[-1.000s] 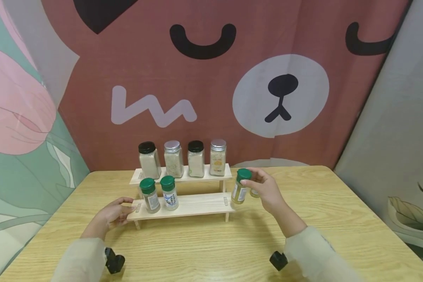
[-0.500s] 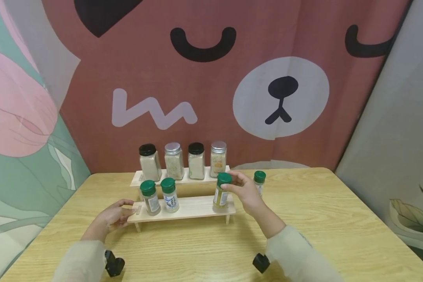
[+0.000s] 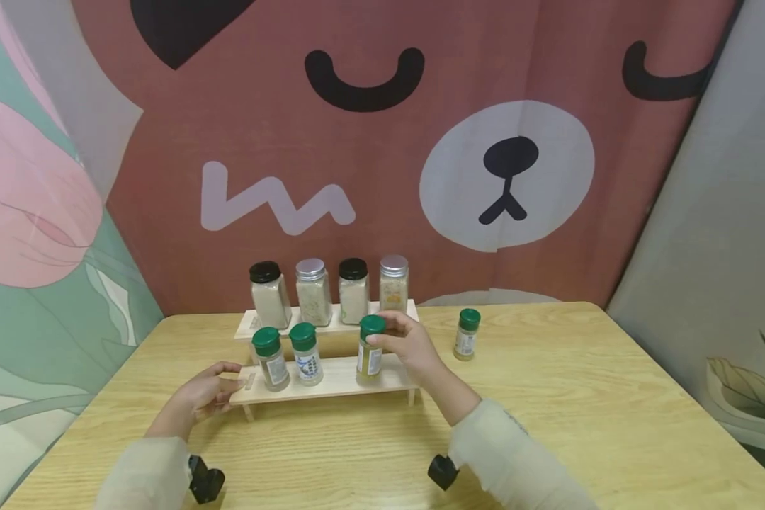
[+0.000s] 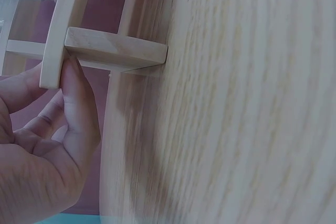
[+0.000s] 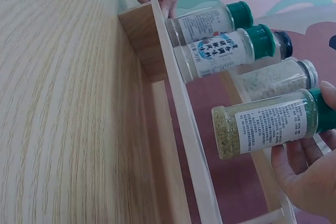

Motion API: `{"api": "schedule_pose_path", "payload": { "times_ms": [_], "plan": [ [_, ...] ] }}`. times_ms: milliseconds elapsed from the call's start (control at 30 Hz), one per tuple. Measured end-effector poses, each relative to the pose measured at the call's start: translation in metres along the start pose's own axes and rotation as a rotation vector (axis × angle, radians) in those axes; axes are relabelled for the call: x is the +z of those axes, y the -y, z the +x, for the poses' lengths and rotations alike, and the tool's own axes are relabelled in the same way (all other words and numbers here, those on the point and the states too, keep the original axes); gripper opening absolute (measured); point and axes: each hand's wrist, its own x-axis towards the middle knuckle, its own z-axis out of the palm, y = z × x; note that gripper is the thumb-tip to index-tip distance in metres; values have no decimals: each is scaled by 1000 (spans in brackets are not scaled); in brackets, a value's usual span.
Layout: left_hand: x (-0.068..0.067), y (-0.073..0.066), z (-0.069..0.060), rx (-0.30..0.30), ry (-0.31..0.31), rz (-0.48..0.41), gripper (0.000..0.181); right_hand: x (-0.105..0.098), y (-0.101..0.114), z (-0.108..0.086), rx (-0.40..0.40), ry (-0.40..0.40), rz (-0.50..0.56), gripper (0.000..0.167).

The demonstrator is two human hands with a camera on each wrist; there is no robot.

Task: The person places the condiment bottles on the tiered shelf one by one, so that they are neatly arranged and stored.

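My right hand pinches a green-capped spice jar near its cap, over the lower tier of a small wooden two-tier rack. In the right wrist view a gap shows between this jar's base and the tier's edge; yellowish-green grains fill its lower part. My left hand grips the left end of the lower tier, with the board between thumb and fingers in the left wrist view. Two other green-capped jars, a left one and a right one, stand upright on that tier's left part.
On the upper tier stand several larger jars, among them a black-lidded jar and a silver-lidded jar. Another green-capped jar stands on the wooden table, right of the rack. A printed curtain hangs behind.
My right hand has carried the green-capped jar leftward, from beside the rack's right end to above the lower tier. The left hand has kept its hold on the rack.
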Motion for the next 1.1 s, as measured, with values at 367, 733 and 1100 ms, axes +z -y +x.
{"api": "schedule_pose_path", "payload": {
  "times_ms": [367,733,1100],
  "plan": [
    [2,0,0,4,-8,12,41,12,-8,6,-34,57,-35,36],
    [1,0,-1,1,-34,30,43,19,-10,12,-33,59,-125,38],
    [2,-1,-2,-8,-29,28,45,23,-12,12,-6,47,-162,42]
  ]
}}
